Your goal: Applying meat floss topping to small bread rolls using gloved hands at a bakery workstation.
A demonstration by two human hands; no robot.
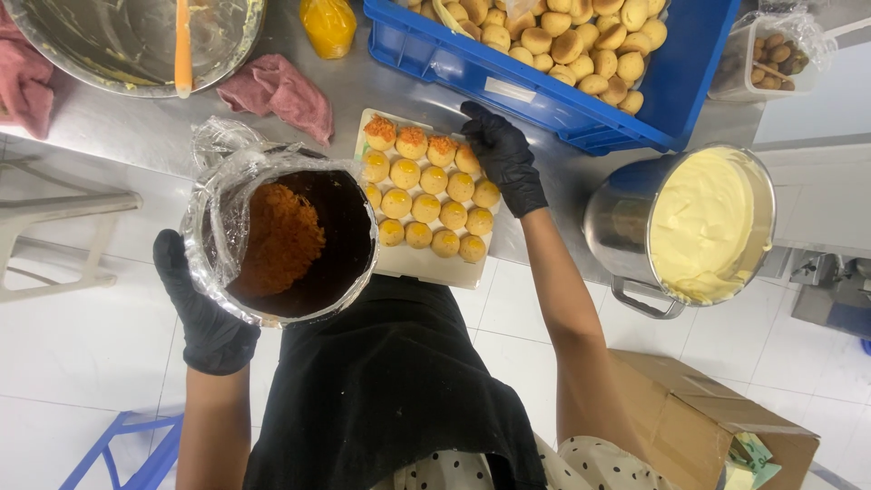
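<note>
My left hand [201,313], in a black glove, holds a round dark container [349,238] lined with clear plastic and partly filled with orange crumbs [281,238]. My right hand [504,156], also gloved in black, rests its fingers on the right side of a white tray [426,265] at the counter's front edge. The tray carries several small round yellow pastries [426,207]. Those in its far row are topped with orange crumbs [411,138]. I cannot tell whether the right fingers pinch anything.
A blue crate [562,95] of golden buns stands behind the tray. A steel pot of pale yellow cream [703,225] sits at the right. A large steel bowl [136,45], pink cloths [277,91] and an orange bag [328,25] lie at the back left. A cardboard box [699,422] stands on the floor.
</note>
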